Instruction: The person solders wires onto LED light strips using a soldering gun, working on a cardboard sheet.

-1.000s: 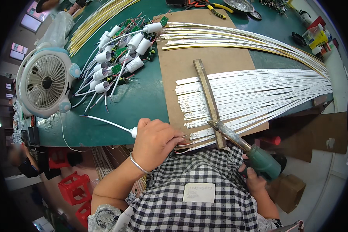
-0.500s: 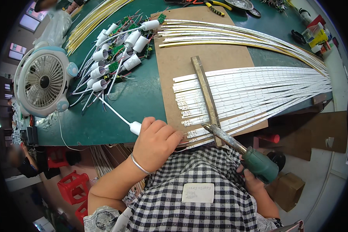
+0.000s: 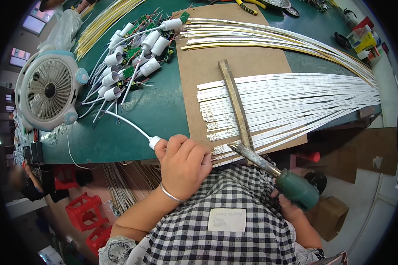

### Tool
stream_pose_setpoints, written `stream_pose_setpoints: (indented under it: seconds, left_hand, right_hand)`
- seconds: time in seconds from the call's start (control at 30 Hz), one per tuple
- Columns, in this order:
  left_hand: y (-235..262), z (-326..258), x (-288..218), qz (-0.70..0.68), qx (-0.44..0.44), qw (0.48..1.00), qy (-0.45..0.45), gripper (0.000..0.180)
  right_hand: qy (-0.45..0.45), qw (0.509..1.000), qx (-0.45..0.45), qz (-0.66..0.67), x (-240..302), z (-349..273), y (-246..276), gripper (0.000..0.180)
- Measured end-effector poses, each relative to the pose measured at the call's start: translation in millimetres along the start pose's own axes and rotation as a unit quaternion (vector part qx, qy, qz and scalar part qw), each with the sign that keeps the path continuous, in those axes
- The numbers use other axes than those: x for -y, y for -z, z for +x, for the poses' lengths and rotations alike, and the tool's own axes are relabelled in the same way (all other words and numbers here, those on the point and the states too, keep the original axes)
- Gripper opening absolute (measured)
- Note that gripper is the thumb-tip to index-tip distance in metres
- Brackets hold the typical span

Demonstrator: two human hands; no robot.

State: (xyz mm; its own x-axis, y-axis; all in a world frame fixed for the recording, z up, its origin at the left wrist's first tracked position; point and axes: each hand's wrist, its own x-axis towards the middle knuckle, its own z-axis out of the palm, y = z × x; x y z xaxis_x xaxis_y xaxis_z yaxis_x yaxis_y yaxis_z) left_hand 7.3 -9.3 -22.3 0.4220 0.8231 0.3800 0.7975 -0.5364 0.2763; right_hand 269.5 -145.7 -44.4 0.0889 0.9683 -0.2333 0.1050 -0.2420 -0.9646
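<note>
My left hand (image 3: 183, 165) is closed at the near edge of the brown board (image 3: 199, 88), gripping a white cylindrical part (image 3: 154, 142) with a white wire that trails up to the left. My right hand (image 3: 292, 207) grips the green handle of a soldering iron (image 3: 274, 174). The iron's tip touches the near ends of the white LED strips (image 3: 296, 106). These strips fan out to the right across the board. A brass-coloured metal bar (image 3: 235, 104) lies across them.
A pale blue desk fan (image 3: 48, 90) stands at the left on the green table (image 3: 154, 110). Several white cylindrical parts with wires and small green circuit boards (image 3: 128, 66) lie behind it. Yellow strips (image 3: 261, 37) curve along the back. Red crates (image 3: 90, 212) sit on the floor.
My left hand has drawn the white part and its wire closer to the board's near edge. The soldering iron tip has stayed at the strip ends.
</note>
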Motion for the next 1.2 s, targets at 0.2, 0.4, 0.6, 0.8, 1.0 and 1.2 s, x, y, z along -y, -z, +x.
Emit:
stream_pose_setpoints:
  seconds: [0.2,0.4,0.6,0.8,1.0,1.2]
  left_hand:
    - [-3.4,-3.1,-4.6,0.000,0.016,1.000,0.026,0.017]
    - [-8.9,-4.7,-2.7,-0.025,0.020,0.998,0.056,0.016]
    - [-7.8,-0.1,-4.5,-0.035,0.041,0.996,0.069,0.017]
    - [-1.8,4.6,-2.6,-0.054,0.073,0.994,0.068,0.017]
    - [-1.4,6.9,-0.7,-0.064,0.088,0.992,0.064,0.015]
    - [-1.3,8.0,-0.9,-0.062,0.090,0.992,0.063,0.015]
  right_hand:
    - [-0.010,0.998,0.042,-0.048,-1.0,1.2,2.7,0.035]
    - [0.138,0.960,0.014,-0.245,-16.3,-1.2,4.9,0.035]
    - [0.096,0.973,0.033,-0.205,-2.1,3.3,0.5,0.018]
    - [0.070,0.977,0.041,-0.195,-2.7,3.0,-0.5,0.014]
    - [0.128,0.955,0.095,-0.250,-8.6,7.8,6.6,0.035]
    - [0.144,0.947,0.085,-0.275,-8.7,10.6,4.2,0.031]
